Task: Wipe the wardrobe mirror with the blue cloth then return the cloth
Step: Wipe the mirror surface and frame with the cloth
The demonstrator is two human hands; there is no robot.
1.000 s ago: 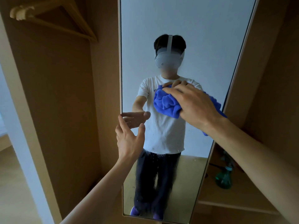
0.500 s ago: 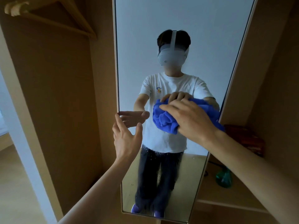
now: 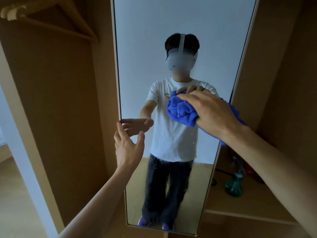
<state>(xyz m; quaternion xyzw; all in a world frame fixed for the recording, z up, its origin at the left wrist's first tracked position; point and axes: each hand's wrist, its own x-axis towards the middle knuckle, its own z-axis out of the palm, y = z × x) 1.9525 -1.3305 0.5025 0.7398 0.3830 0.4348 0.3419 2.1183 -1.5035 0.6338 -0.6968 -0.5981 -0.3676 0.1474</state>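
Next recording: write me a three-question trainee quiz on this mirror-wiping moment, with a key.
1. True or false: the right hand holds the blue cloth against the mirror.
2. Where is the left hand? A) open, fingertips at the mirror's left edge B) gripping the hanger C) on the cloth
3. Fill in: droplets show on the glass ___ the cloth.
Key: 1 true; 2 A; 3 below.

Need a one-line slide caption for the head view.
Right hand holds blue cloth against wardrobe mirror; open left hand at its left edge.
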